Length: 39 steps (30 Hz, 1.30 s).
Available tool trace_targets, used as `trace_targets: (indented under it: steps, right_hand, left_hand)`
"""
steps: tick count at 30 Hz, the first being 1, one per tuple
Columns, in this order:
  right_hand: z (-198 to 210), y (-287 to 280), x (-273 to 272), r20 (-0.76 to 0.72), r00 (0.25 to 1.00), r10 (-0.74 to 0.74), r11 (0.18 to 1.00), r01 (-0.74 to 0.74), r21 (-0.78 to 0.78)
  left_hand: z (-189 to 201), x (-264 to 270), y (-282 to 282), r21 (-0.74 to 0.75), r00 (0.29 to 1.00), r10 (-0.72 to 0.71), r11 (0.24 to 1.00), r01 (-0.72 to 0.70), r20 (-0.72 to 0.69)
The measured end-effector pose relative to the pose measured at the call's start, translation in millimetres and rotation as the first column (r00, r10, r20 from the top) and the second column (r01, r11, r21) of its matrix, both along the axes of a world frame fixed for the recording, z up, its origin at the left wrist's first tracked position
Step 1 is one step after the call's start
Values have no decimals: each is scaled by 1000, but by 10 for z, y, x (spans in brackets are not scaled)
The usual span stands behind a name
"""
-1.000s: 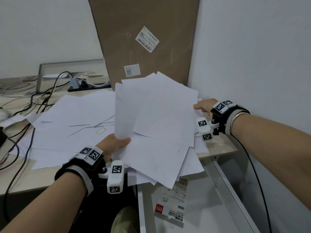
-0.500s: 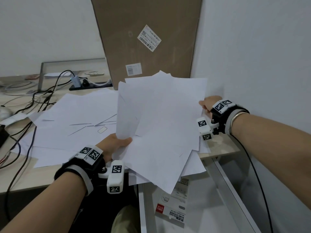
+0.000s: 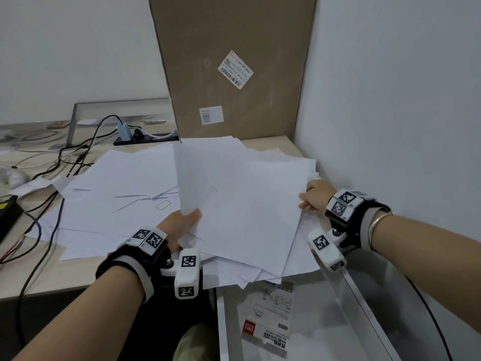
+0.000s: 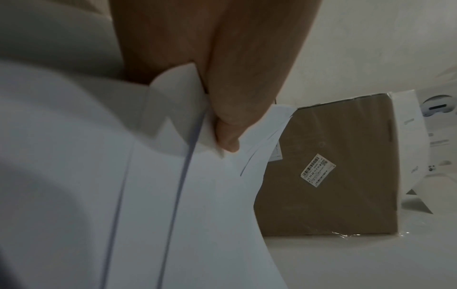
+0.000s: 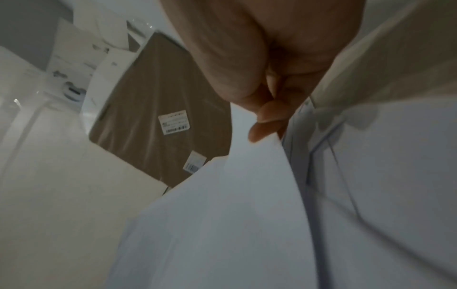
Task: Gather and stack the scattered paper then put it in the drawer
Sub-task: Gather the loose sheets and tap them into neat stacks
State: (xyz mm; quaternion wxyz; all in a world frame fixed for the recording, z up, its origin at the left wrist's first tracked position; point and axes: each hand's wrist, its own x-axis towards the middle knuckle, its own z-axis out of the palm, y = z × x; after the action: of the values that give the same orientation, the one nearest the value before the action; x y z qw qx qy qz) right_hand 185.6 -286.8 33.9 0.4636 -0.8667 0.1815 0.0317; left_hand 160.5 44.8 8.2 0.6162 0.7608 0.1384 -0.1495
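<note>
A: Paper [image 3: 242, 204] status: a loose, fanned bundle, raised off the surface [image 3: 39, 280] at the right-hand corner, above the open drawer [image 3: 325, 321]. More sheets [image 3: 117, 194] lie spread flat to the left, not yet gathered.

B: Grip condition?

A: My left hand [image 3: 179, 225] pinches the bundle's left edge, thumb on top, fingers [image 4: 230, 117] curled underneath. My right hand [image 3: 316, 195] grips the right edge between thumb and curled fingers [image 5: 267, 117]. Neither hand is free.

B: Failure modes?

A: First: the sheets are misaligned, with corners projecting at several angles. I judge that lower sheets held only by friction can slide out and drop into the drawer unstacked, or onto the floor. Second: both grips sit on thin edges; squeezing harder to compensate probably creases or buckles the bundle. Third: the cardboard box [image 3: 234, 66] stands just behind the bundle and the wall is close on the right, so squaring the stack by tapping leaves little room and may snag a corner.

B: Anything in the drawer?

A: A packet of name stickers [image 3: 268, 327] lies inside. A skewed stack lowered onto it may sit unevenly.
</note>
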Motion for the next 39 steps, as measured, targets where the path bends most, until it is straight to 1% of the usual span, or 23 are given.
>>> trace_targets:
  steps: [3,5,7,8,10,11,13,15,18,21,23,26,28,30,32,34,35,37,39]
  right_hand:
    - [-73,125,-24,36,999,31,999,-30,-10]
    - [-50,165,-42,45,997,68,997,-66,-36]
    - [-31,158,-41,49,995,89,995,-87,-46]
    - [-19,151,-37,47,996,82,996,-79,-50]
    - [19,118,17,55,996,67,995,-62,-79]
    - [64,109,62,75,996,53,995,-46,-90]
    - [227,88,149,112,993,21,990,-5,-138]
    - [403,52,274,172,985,-9,975,47,-218]
    - [707,88,401,251,967,53,946,32,-323]
    - [913,138,543,297,948,110,935,3,-353]
    - [989,128,639,293,952,87,943,16,-332]
    - [1017,86,697,218,975,49,973,2,-229]
    - [993,32,710,173,984,48,973,-7,-233]
    - [955,-48,715,169,986,10,972,30,-233]
    - [912,-118,686,114,993,-33,980,55,-192]
    - [862,-166,647,44,999,-18,989,24,-149]
    - [834,-191,642,39,999,5,992,0,-124]
    - [797,-210,623,49,998,28,996,-24,-81]
    - [779,-225,605,76,996,39,995,-32,-98]
  left_hand:
    - [19,-29,22,75,999,-38,996,39,-19]
    - [59,-57,27,10,994,-104,994,105,-46]
    - [77,-55,42,-83,990,-124,990,118,-65]
    - [75,-43,38,-93,990,-120,989,114,-70]
    - [68,-26,8,-56,996,-81,995,79,-42]
    - [54,-8,4,-36,998,-56,998,55,-28]
    - [17,22,5,-7,998,-52,999,52,-21]
    - [7,29,3,-5,996,-88,996,88,-32]
    - [37,21,7,-5,990,-135,991,135,-44]
    - [32,42,28,-23,983,-175,985,174,-52]
    - [31,48,30,-26,978,-198,980,197,-61]
    - [62,35,12,-5,968,-240,971,240,-71]
    - [76,28,3,3,964,-255,967,256,-75]
    - [88,22,3,-6,960,-269,963,269,-73]
    - [81,29,15,7,956,-283,959,284,-73]
    - [79,32,24,27,954,-290,956,293,-78]
    - [73,34,23,28,953,-293,955,295,-73]
    - [66,33,18,8,956,-287,957,289,-66]
    - [73,20,3,-5,963,-264,964,265,-59]
